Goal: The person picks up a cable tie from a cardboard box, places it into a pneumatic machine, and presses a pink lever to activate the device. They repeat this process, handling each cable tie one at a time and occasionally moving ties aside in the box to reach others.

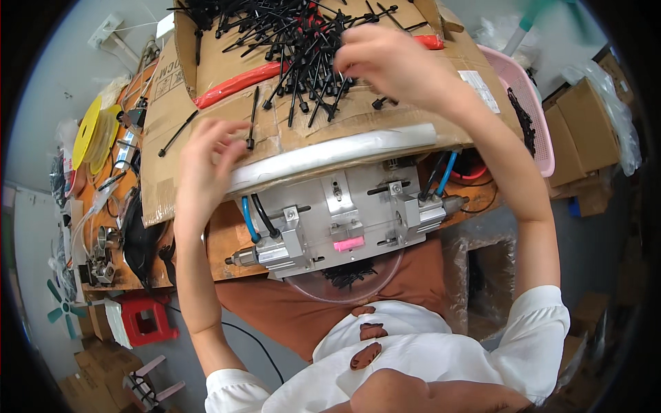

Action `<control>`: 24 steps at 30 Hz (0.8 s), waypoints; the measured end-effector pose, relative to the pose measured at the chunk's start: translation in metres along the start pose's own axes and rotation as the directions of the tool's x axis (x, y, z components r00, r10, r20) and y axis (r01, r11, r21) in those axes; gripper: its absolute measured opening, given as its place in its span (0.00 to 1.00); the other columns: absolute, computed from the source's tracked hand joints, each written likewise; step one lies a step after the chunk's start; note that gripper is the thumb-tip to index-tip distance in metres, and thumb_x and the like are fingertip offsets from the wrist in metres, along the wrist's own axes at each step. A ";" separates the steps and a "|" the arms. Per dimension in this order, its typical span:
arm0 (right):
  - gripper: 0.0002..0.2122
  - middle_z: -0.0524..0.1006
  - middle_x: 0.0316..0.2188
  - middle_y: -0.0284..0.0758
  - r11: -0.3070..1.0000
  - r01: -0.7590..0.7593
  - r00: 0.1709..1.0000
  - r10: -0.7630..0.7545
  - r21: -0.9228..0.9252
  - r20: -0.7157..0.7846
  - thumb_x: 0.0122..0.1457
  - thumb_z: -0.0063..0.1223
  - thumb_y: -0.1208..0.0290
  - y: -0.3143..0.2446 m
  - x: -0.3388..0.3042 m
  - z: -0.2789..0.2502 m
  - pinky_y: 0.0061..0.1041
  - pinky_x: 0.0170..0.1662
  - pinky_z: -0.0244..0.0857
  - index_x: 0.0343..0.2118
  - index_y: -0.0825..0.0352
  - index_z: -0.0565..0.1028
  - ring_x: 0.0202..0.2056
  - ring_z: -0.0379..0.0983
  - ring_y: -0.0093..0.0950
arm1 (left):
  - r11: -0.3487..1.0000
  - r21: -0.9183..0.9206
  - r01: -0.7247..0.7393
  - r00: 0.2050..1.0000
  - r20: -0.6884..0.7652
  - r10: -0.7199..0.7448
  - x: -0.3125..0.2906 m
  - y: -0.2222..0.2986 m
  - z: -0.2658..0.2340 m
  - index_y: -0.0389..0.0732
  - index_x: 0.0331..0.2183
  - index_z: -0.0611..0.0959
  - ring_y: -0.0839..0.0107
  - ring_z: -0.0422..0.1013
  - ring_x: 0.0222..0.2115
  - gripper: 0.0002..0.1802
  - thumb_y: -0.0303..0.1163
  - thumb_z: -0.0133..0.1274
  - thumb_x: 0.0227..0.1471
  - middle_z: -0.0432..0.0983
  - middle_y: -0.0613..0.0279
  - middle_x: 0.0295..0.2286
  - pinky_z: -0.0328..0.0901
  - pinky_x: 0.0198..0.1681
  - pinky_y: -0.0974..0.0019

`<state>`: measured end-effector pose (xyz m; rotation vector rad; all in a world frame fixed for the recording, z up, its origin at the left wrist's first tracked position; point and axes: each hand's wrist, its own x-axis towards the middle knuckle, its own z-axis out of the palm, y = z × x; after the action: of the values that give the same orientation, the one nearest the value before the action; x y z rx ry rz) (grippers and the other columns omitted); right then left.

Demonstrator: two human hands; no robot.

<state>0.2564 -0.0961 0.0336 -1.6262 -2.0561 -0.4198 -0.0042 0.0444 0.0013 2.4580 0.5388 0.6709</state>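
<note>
A tangled pile of thin black plastic rods with knobbed ends (303, 62) lies on an opened cardboard box (162, 131). My right hand (389, 62) is over the pile's right side, its fingers curled inward and slightly blurred; whatever they pinch is hidden. My left hand (210, 155) hovers at the box's near left part, fingers bent but apart, close beside a single black rod (253, 117). No grip on that rod shows. Below the box stands a metal fixture (330, 227) with a clamp at each side and a small pink block (349, 244) at its front.
A roll wrapped in clear film (337, 153) runs along the box's near edge, and red strips (237, 85) cross the box. A clear bowl (348, 292) with black pieces sits at my lap. To the right is a pink basket (544, 131); at left, a yellow spool (88, 134).
</note>
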 end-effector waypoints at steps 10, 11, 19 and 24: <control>0.03 0.72 0.26 0.30 0.913 0.347 0.892 -0.251 -0.212 0.377 0.46 0.55 0.75 -0.023 0.039 0.032 0.27 0.39 0.63 0.26 0.63 0.75 0.37 0.70 0.29 | 0.890 0.310 0.335 0.938 -0.199 -0.284 -0.041 -0.053 -0.040 0.38 0.39 0.77 0.60 0.70 0.29 0.12 0.19 0.51 0.49 0.72 0.53 0.32 0.65 0.37 0.62; 0.04 0.71 0.25 0.31 0.954 0.266 0.921 -0.210 -0.136 0.329 0.45 0.56 0.75 -0.018 0.036 0.030 0.28 0.38 0.63 0.26 0.63 0.75 0.37 0.70 0.29 | 0.910 0.298 0.288 0.950 -0.212 -0.231 -0.040 -0.054 -0.038 0.37 0.37 0.78 0.62 0.70 0.27 0.11 0.19 0.51 0.49 0.72 0.54 0.29 0.65 0.34 0.63; 0.02 0.71 0.25 0.31 0.934 0.309 0.909 -0.234 -0.182 0.345 0.44 0.57 0.76 -0.019 0.032 0.039 0.28 0.37 0.63 0.22 0.64 0.75 0.36 0.69 0.30 | 0.978 0.159 0.135 0.952 -0.294 -0.084 -0.010 -0.027 -0.001 0.34 0.36 0.79 0.69 0.71 0.28 0.08 0.20 0.51 0.50 0.73 0.56 0.28 0.66 0.33 0.69; 0.03 0.74 0.25 0.33 0.975 0.092 0.973 -0.131 0.204 0.190 0.48 0.58 0.76 -0.010 0.033 0.023 0.28 0.38 0.65 0.27 0.68 0.78 0.34 0.71 0.30 | 0.985 0.105 0.133 0.941 -0.324 -0.092 -0.004 -0.023 0.011 0.34 0.38 0.79 0.73 0.72 0.30 0.08 0.22 0.52 0.52 0.76 0.59 0.29 0.67 0.36 0.71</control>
<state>0.2366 -0.0591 0.0330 -1.4934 -2.2675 -0.0873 -0.0063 0.0561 -0.0214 2.4225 0.8641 1.0227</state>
